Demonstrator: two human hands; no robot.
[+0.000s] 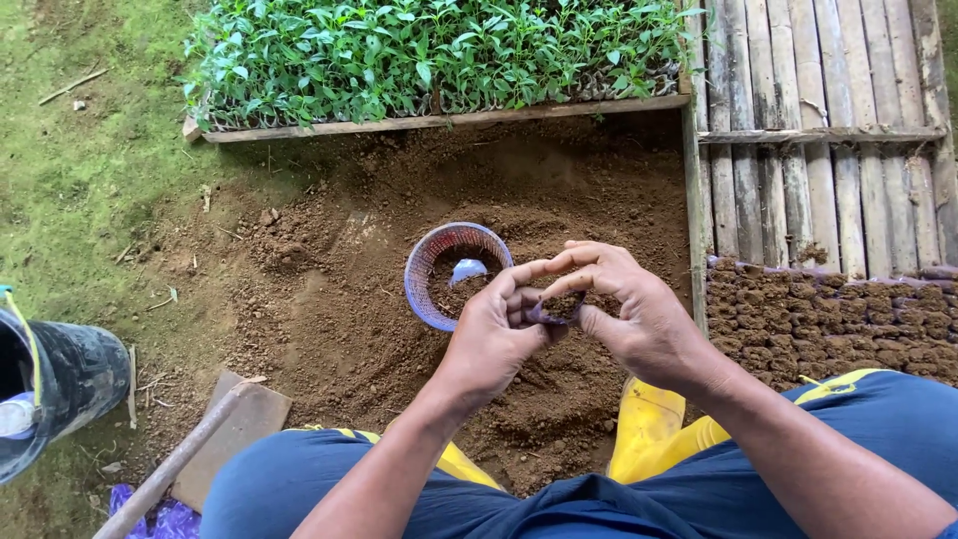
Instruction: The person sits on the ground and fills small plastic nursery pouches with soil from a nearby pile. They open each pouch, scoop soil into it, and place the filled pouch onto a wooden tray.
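Note:
Both my hands meet over a heap of brown soil (pixel 419 200). My left hand (pixel 496 334) and my right hand (pixel 629 309) together hold a small dark soil-filled bag (pixel 557 307), fingers curled round its rim. Just left of the hands a round bluish mesh basket (pixel 427 262) sits in the soil, with some soil and a pale scrap inside it. My blue trouser legs and yellow boots (pixel 644 424) show below the hands.
A bed of green seedlings (pixel 429 50) behind a wooden plank lies at the top. Bamboo slats (pixel 818 120) and rows of filled soil bags (pixel 818 314) are on the right. A black bucket (pixel 55 384) and a hoe (pixel 215 434) lie at the left.

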